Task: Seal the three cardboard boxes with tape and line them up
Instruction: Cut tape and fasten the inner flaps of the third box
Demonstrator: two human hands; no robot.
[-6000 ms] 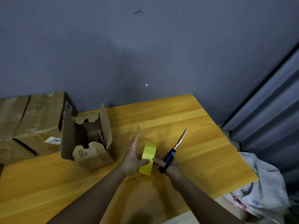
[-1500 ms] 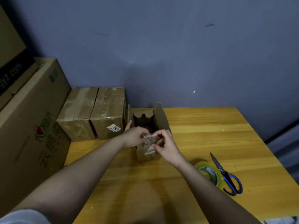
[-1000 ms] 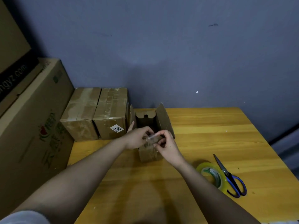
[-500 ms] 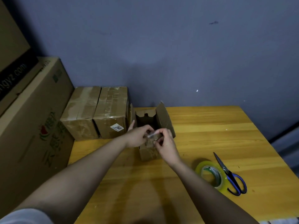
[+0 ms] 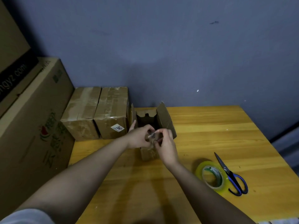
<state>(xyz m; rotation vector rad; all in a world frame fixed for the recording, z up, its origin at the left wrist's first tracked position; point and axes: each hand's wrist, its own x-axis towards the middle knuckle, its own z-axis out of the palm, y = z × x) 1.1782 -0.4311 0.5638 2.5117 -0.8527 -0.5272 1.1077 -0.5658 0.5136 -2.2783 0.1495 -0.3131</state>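
Change: hands barely moved since half a second ago, still bunched over the open box; roll and scissors unmoved.
Tape strip (image 5: pixel 152 136): clear piece stretched between both hands, above the box's near flap, partly hidden by fingers.
Left hand (image 5: pixel 139 137): thumb and fingers pinch the strip's left end.
Right hand (image 5: pixel 166 145): fingertips pinch the right end, fingers curled.
Open box (image 5: pixel 165 120): on the table, side flaps upright, touching the sealed pair; inside dark, contents can't tell.
Sealed boxes (image 5: pixel 97 113): two, side by side against the wall, tops taped; white label on the right one.
Tape roll (image 5: pixel 212 176): yellow, flat on the table, right of the forearm.
Scissors (image 5: pixel 230 175): blue handles, just beside the roll, closed.
Table (image 5: pixel 218 131): yellow wood.
Large carton (image 5: pixel 32 126): far left, printed, closed.
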